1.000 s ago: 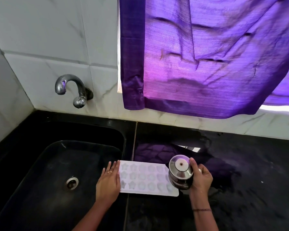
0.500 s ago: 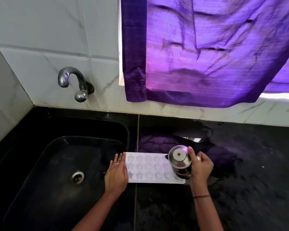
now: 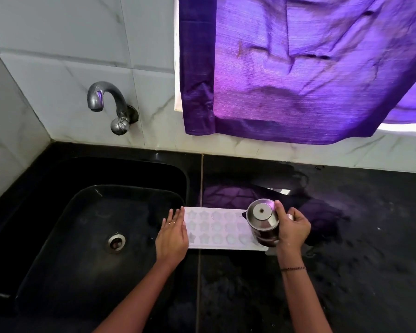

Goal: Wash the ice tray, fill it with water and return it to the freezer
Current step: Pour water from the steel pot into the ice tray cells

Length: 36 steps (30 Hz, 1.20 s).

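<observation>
Head view is showing the ice tray (image 3: 216, 228) lying flat on the black tabletop (image 3: 346, 260), with its 9 o'clock end reaching the edge of the sink (image 3: 58, 236). The left hand (image 3: 172, 239) is resting against that end, fingers (image 3: 175, 216) straight and flat, holding nothing. The right hand (image 3: 293, 228) is wrapping its fingers around a steel jug (image 3: 262, 218) and tipping it over the tray's 3 o'clock end. I can't tell whether water is actually coming out, or how full the star and round cells are.

Looks to me like the filling step is going on. My advice: the jug should be tipping slowly, because those cells are shallow and a fast pour is going to be splashing across the tabletop. I'd be working from 3 o'clock towards 9 o'clock so any overflow is running sinkwards. The flat left hand is doing a good job bracing, since that tray looks like it'd be sliding or flexing easily. I'd be stopping short of the brim too, thinking ahead to carrying it level to the freezer.
</observation>
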### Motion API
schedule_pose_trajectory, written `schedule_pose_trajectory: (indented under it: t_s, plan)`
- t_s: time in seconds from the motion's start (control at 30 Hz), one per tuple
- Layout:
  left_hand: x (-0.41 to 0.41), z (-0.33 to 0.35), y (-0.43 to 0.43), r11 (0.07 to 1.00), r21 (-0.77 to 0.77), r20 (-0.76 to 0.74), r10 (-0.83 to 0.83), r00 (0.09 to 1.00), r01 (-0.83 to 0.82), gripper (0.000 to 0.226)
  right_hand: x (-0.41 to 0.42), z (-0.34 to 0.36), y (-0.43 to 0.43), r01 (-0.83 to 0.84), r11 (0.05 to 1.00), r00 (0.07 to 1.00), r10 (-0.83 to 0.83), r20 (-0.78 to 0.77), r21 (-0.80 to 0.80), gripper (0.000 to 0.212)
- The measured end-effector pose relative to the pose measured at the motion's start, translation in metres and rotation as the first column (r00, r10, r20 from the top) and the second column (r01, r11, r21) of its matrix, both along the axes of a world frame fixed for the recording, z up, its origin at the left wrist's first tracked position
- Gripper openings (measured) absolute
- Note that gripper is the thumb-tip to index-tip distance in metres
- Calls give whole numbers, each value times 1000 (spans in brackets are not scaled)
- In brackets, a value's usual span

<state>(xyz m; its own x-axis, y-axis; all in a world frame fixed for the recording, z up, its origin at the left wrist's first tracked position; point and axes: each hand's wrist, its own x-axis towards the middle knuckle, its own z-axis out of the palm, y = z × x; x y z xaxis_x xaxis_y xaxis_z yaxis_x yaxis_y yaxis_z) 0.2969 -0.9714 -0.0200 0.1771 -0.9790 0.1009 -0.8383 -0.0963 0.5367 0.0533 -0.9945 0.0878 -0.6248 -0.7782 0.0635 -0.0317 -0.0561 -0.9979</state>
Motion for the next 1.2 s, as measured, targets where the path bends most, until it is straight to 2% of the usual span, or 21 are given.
schedule_pose_trajectory:
  t_s: [0.23, 0.37, 0.5, 0.83, 1.2]
  plan:
    - [-1, -2, 0, 1000, -1, 1, 12, 1000, -12, 49, -6, -5, -5, 45, 999, 954, -47, 298, 14, 50]
    - [-1, -2, 1, 1000, -2, -6, 12, 1000, -12, 48, -3, -8, -7, 31, 999, 936, -25, 350, -12, 49]
    - [-1, -1, 1, 1000, 3, 2, 14, 1000, -14, 49, 2, -10, -6, -13, 1000, 955, 11, 297, 6, 52]
    - [-1, 2, 1, 1000, -9, 32, 15, 999, -15, 48, 13, -8, -4, -71, 996, 997, 69, 27, 52, 56]
    - [-2, 4, 3, 999, -22, 7, 26, 1000, -26, 48, 23, -8, -9, -73, 995, 995, 77, -59, 70, 50]
